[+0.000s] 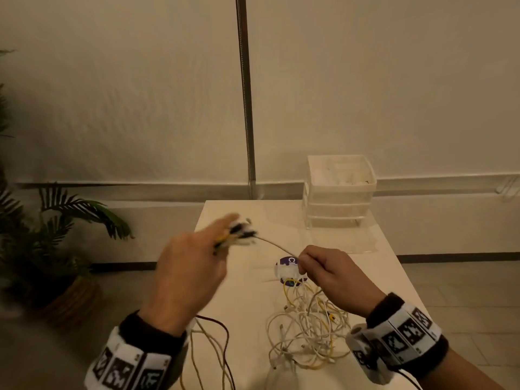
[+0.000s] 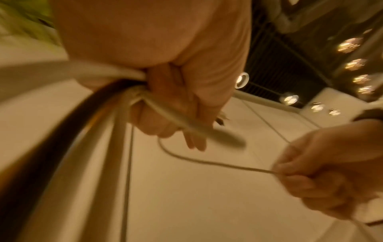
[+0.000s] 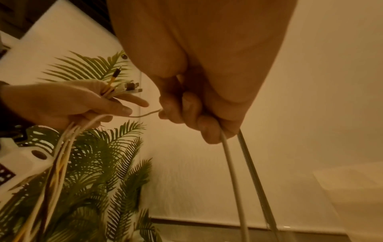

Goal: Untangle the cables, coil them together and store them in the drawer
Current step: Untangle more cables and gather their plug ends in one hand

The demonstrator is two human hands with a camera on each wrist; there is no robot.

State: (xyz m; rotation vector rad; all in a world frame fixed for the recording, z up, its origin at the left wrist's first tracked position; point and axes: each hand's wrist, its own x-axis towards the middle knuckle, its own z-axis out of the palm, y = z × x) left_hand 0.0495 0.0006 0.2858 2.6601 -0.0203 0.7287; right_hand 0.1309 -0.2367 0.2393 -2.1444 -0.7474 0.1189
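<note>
My left hand [image 1: 213, 244] is raised over the table's left edge and grips a bundle of cable ends [image 1: 240, 235], white, yellow and dark, with their plugs fanned out past the fingers. The bundle's strands [image 1: 213, 350] hang down below my wrist. One thin white cable [image 1: 277, 246] runs from that bundle to my right hand [image 1: 305, 263], which pinches it just above the table. A loose tangle of white and yellow cables [image 1: 306, 333] lies under the right hand. The white drawer unit [image 1: 337, 192] stands at the table's far right, its drawers pushed in. In the right wrist view the pinched cable [image 3: 234, 180] drops from my fist.
The white table [image 1: 380, 263] is narrow, with floor on both sides. A round purple label [image 1: 287, 270] lies near the tangle. A potted palm [image 1: 42, 235] stands left of the table, and a metal pole [image 1: 244, 108] rises behind it against the wall.
</note>
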